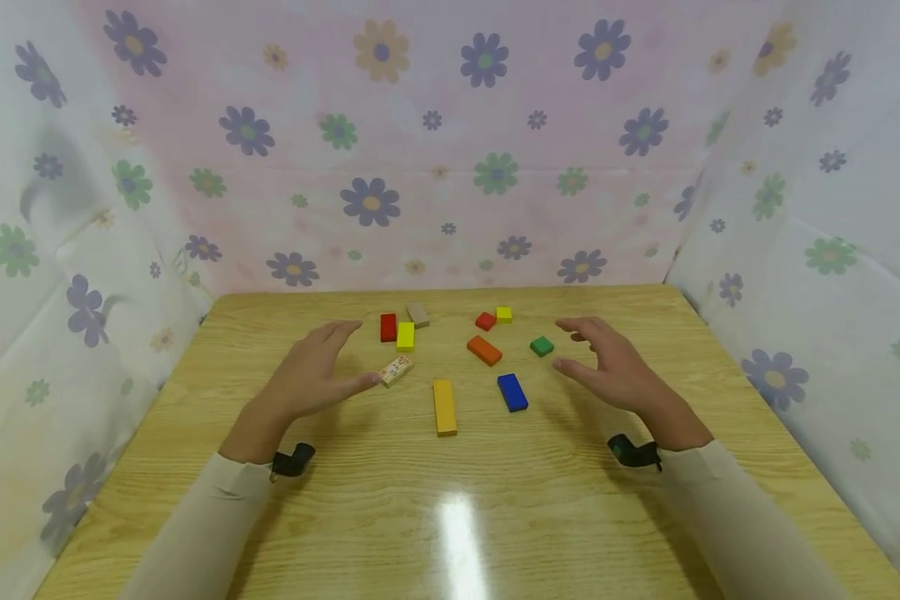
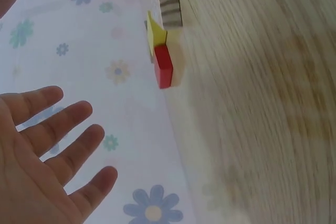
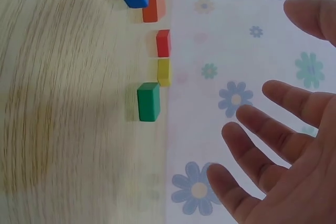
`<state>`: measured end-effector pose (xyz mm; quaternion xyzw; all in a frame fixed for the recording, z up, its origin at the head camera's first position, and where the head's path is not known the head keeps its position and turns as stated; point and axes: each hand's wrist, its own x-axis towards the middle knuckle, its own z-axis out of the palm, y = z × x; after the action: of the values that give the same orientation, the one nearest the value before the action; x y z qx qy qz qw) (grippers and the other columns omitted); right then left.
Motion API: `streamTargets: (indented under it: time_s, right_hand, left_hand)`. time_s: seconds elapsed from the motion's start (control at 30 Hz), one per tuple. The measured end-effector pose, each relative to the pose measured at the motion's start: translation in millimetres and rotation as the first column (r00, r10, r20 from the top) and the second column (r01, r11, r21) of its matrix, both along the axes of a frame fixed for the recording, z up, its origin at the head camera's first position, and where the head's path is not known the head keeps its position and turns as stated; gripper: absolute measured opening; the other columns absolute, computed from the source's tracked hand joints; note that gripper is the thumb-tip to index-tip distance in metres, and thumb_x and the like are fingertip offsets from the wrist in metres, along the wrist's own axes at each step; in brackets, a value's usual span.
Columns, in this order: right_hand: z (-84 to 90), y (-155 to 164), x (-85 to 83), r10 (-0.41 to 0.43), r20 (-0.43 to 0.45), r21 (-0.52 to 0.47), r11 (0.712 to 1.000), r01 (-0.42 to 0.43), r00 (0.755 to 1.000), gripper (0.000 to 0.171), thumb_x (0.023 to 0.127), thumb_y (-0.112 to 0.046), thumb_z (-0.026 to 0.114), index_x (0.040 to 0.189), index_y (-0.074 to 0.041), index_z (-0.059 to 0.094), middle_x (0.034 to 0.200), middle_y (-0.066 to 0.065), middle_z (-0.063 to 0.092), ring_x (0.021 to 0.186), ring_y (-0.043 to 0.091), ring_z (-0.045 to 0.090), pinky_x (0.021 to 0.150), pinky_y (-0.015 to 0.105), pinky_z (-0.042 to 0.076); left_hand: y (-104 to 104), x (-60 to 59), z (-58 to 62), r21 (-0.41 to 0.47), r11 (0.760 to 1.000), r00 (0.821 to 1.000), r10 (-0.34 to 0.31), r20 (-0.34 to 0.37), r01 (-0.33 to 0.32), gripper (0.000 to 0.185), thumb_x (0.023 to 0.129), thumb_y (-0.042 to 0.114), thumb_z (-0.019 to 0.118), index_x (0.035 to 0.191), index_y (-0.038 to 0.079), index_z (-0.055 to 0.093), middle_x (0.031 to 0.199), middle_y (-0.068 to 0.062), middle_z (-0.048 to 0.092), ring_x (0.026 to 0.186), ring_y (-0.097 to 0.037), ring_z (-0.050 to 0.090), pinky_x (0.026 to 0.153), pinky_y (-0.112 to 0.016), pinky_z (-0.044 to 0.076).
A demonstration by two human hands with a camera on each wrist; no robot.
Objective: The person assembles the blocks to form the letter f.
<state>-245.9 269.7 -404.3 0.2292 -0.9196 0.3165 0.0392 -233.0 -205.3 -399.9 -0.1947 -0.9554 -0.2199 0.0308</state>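
Observation:
My left hand point(image 1: 307, 371) hovers over the left side of the table, fingers spread and holding nothing. Its thumb tip overlaps the end of a patterned wooden block point(image 1: 396, 370) in the head view. Beyond it lie a red block point(image 1: 387, 327), a yellow block point(image 1: 406, 336) and a beige block point(image 1: 417, 314). My right hand point(image 1: 611, 362) hovers at the right, also empty with fingers apart. Nearest to it is a small green block point(image 1: 542, 346); a blue block point(image 1: 512, 392) lies to its left. Between the hands are a long orange-yellow block point(image 1: 444, 407) and an orange-red block point(image 1: 484, 350).
A small red block point(image 1: 485, 320) and a small yellow block point(image 1: 504, 315) sit side by side near the table's back. Flowered cloth point(image 1: 435, 150) encloses the wooden table point(image 1: 360, 517) at the back and both sides. Black wrist cameras point(image 1: 294, 460) are strapped at both cuffs.

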Motion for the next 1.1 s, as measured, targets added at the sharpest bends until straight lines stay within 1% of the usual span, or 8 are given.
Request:
streamTargets:
  time_s: [0.1, 0.2, 0.37, 0.6, 0.83, 0.97, 1.03, 1.1]
  right_hand:
    - [-1.4, -2, 0.1, 0.003, 0.037, -0.042, 0.999, -0.001, 0.999, 0.062, 0.102, -0.036, 0.067, 0.156, -0.018, 0.044, 0.151, 0.010, 0.049, 0.130, 0.037, 0.054, 0.102, 0.063, 0.046]
    - [-3.1, -3, 0.0, 0.008, 0.075, -0.088, 0.996, -0.002, 0.997, 0.059, 0.102, -0.033, 0.067, 0.155, -0.018, 0.046, 0.150, 0.011, 0.051, 0.127, 0.036, 0.056, 0.101, 0.061, 0.049]
    - [-7.0, -7, -2.1, 0.028, 0.121, -0.134, 0.991, -0.011, 0.992, 0.057, 0.101, -0.032, 0.069, 0.153, -0.019, 0.049, 0.145, 0.014, 0.055, 0.125, 0.038, 0.058, 0.100, 0.059, 0.051]
    - [-15.6, -10, -5.7, 0.059, 0.148, -0.165, 0.986, -0.034, 0.987, 0.054, 0.102, -0.030, 0.068, 0.151, -0.023, 0.050, 0.140, 0.015, 0.059, 0.122, 0.036, 0.061, 0.099, 0.055, 0.051]
    - [-19.4, -14, -6.4, 0.092, 0.200, -0.192, 0.980, -0.053, 0.975, 0.054, 0.100, -0.034, 0.070, 0.150, -0.024, 0.052, 0.138, 0.017, 0.059, 0.121, 0.034, 0.062, 0.098, 0.054, 0.053]
    - [-19.4, -18, -7.1, 0.108, 0.218, -0.212, 0.975, -0.061, 0.970, 0.052, 0.100, -0.029, 0.071, 0.149, -0.023, 0.053, 0.138, 0.017, 0.059, 0.119, 0.030, 0.063, 0.099, 0.053, 0.053]
    - [-17.1, -22, -6.3, 0.109, 0.235, -0.222, 0.973, -0.056, 0.966, 0.051, 0.100, -0.025, 0.071, 0.148, -0.021, 0.053, 0.138, 0.019, 0.059, 0.118, 0.030, 0.063, 0.099, 0.053, 0.053]
    - [-19.3, -24, -8.4, 0.114, 0.251, -0.226, 0.973, -0.056, 0.961, 0.052, 0.100, -0.026, 0.071, 0.148, -0.021, 0.053, 0.138, 0.018, 0.059, 0.118, 0.030, 0.063, 0.100, 0.053, 0.053]
  left_hand:
    - [7, -0.4, -2.4, 0.071, 0.997, 0.999, -0.024, 0.041, 0.021, 0.096, 0.089, 0.066, 0.070, 0.162, 0.017, 0.033, 0.165, -0.010, 0.037, 0.151, -0.038, 0.035, 0.116, -0.067, 0.033]
    - [15, -1.8, -4.1, 0.149, 0.988, 0.995, -0.057, 0.085, 0.044, 0.094, 0.089, 0.058, 0.075, 0.162, 0.017, 0.034, 0.164, -0.005, 0.039, 0.148, -0.034, 0.040, 0.116, -0.062, 0.038]
    - [28, -4.1, -7.9, 0.256, 0.963, 0.984, -0.118, 0.135, 0.080, 0.090, 0.087, 0.048, 0.082, 0.159, 0.016, 0.038, 0.160, -0.007, 0.044, 0.142, -0.036, 0.048, 0.110, -0.058, 0.045]
    - [39, -2.7, -15.3, 0.286, 0.953, 0.978, -0.150, 0.144, 0.104, 0.089, 0.086, 0.047, 0.083, 0.158, 0.018, 0.040, 0.158, -0.007, 0.046, 0.139, -0.033, 0.051, 0.103, -0.056, 0.052]
    - [47, -0.6, -16.6, 0.335, 0.935, 0.966, -0.185, 0.178, 0.117, 0.088, 0.085, 0.041, 0.086, 0.157, 0.017, 0.041, 0.158, -0.010, 0.046, 0.139, -0.034, 0.051, 0.104, -0.056, 0.052]
    - [53, -0.4, -16.0, 0.342, 0.934, 0.965, -0.180, 0.189, 0.107, 0.086, 0.085, 0.037, 0.087, 0.156, 0.017, 0.043, 0.156, -0.010, 0.048, 0.137, -0.034, 0.052, 0.103, -0.055, 0.052]
    - [56, -0.2, -17.1, 0.353, 0.930, 0.961, -0.183, 0.205, 0.102, 0.086, 0.085, 0.037, 0.087, 0.156, 0.017, 0.044, 0.156, -0.010, 0.048, 0.137, -0.034, 0.053, 0.104, -0.055, 0.051]
    - [58, 0.9, -19.3, 0.359, 0.929, 0.955, -0.187, 0.229, 0.096, 0.086, 0.084, 0.037, 0.087, 0.156, 0.019, 0.043, 0.157, -0.008, 0.047, 0.137, -0.032, 0.053, 0.107, -0.054, 0.050]
